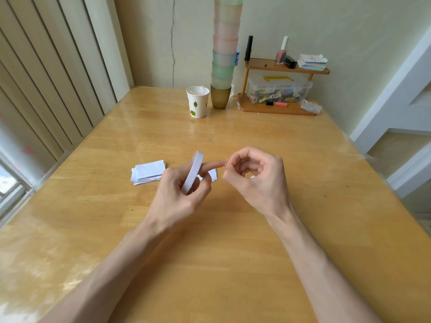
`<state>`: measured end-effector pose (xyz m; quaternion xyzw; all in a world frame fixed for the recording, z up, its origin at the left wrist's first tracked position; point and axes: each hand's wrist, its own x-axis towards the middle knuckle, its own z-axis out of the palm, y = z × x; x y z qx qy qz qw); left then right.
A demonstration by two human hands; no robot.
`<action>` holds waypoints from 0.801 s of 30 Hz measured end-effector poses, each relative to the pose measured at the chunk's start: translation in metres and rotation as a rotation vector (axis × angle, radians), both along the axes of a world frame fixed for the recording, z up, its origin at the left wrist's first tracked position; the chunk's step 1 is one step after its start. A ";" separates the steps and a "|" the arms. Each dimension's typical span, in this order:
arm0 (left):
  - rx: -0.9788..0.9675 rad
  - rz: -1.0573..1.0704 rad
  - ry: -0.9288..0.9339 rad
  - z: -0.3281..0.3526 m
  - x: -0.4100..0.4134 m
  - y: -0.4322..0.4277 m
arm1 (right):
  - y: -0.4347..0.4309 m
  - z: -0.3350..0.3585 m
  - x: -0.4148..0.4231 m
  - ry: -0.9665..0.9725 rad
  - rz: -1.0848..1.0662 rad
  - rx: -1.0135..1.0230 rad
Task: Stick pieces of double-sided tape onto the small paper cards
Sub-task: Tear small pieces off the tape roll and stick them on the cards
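Double-sided tape roll point(194, 173) stood on edge in the left hand point(179, 197), whose thumb and curled fingers gripped its lower part while the index finger point(212, 166) pointed straight out past the roll's right face. Just right of the roll, the right hand point(256, 180) had thumb and forefinger pressed together on a tiny pale tape sliver point(226, 160) at the tip of that index finger; the other 3 fingers curled loosely and held nothing.

The main risk, as I judged it, was the sliver itself. It was so small and sticky that it could fold onto itself or cling to the right fingertips instead of the paper, and then it would come away crumpled or fail to lie flat. Whether it was tape or only peeled backing could not be told. A second risk was the roll slipping, since only its lower part was gripped.

The sliver sat at the very tips of the pinching fingers, up in the air and well above the cards. The stack of paper cards point(149, 172) lay on the wooden table point(210, 252) just left of the roll, touched by neither hand. 1 more card point(213, 176) showed behind and below the roll, mostly hidden by the left fingers. A paper cup point(197, 102) stood well beyond the roll.
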<state>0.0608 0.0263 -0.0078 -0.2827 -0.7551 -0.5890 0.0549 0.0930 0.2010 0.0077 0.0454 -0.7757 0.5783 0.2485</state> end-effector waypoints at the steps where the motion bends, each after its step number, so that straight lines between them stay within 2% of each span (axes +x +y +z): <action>1: 0.032 -0.017 -0.037 0.001 0.000 0.000 | 0.000 0.001 0.000 -0.001 0.008 -0.026; 4: 0.107 -0.040 -0.112 0.004 -0.002 -0.002 | 0.002 0.004 0.000 -0.002 0.018 -0.080; 8: 0.121 -0.039 -0.119 0.005 -0.001 -0.001 | 0.002 0.004 0.001 0.010 0.052 -0.046; 24: -0.010 0.010 0.030 0.002 0.000 0.000 | -0.003 -0.002 0.000 0.030 -0.042 0.068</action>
